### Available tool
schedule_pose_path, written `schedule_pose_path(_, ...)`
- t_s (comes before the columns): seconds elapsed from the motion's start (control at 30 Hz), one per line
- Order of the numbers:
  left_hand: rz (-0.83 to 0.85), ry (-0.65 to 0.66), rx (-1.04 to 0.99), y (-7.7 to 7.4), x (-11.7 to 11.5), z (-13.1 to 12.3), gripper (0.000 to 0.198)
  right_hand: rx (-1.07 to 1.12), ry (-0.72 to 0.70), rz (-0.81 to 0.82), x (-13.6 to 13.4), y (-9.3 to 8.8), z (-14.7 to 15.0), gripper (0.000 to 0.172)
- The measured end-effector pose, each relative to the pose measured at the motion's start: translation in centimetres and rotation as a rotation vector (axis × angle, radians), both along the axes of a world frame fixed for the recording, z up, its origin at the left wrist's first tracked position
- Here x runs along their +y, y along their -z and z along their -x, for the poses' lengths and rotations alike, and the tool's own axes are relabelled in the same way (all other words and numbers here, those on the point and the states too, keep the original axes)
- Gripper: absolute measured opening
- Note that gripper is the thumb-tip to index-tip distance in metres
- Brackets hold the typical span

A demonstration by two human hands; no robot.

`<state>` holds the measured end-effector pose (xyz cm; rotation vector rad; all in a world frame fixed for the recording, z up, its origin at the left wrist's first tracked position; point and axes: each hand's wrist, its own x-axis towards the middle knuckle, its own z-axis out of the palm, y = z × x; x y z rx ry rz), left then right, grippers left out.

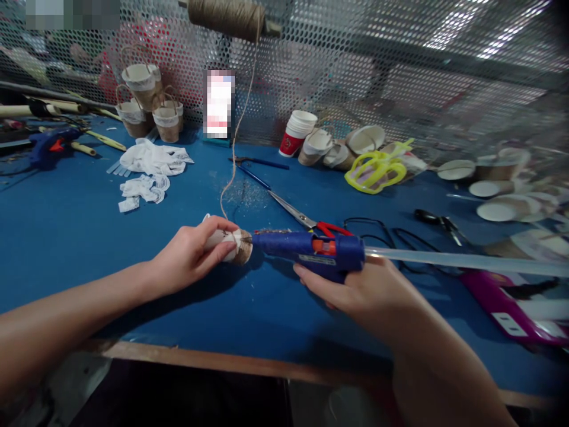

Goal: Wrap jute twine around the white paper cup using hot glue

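My left hand (200,246) is closed around a small white paper cup (216,238) lying on its side, its base end pointing right. Brown twine is wound around that base end (244,248). A loose strand of twine (240,124) runs up from the cup to a spool (226,19) overhead. In my right hand (351,290) is a blue glue gun (293,246), gripped by its handle, with a long clear glue stick (444,261) out of its back. The gun's nozzle meets or nearly meets the twine-wrapped end; I cannot tell whether it touches.
Scissors (293,210) and blue-handled pliers (262,162) lie beyond the gun. Twine-wrapped cups (166,121) stand at the back left, near white lace (153,159). Stacked paper cups (297,133) and a yellow looped item (376,172) are behind. A purple box (502,308) sits at right.
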<state>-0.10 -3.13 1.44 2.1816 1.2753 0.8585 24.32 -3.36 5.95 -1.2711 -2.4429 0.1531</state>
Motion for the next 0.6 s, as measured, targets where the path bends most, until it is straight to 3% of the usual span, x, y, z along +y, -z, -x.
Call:
schedule_pose_path(0.2,0.006,-0.001,0.002,-0.29,0.04,-0.08,0.024,-0.277,-0.167,-0.152,-0.21,0.48,-0.99,0.031)
schedule_pose_path(0.4,0.013,-0.024,0.02,-0.15,0.16,0.02,0.024,-0.392,-0.233,-0.518,-0.66,0.94,-0.54,0.044)
schedule_pose_path(0.6,0.009,-0.028,0.001,0.06,0.2,0.0,0.025,-0.322,-0.306,-0.503,-0.72,-0.04,-0.05,0.044)
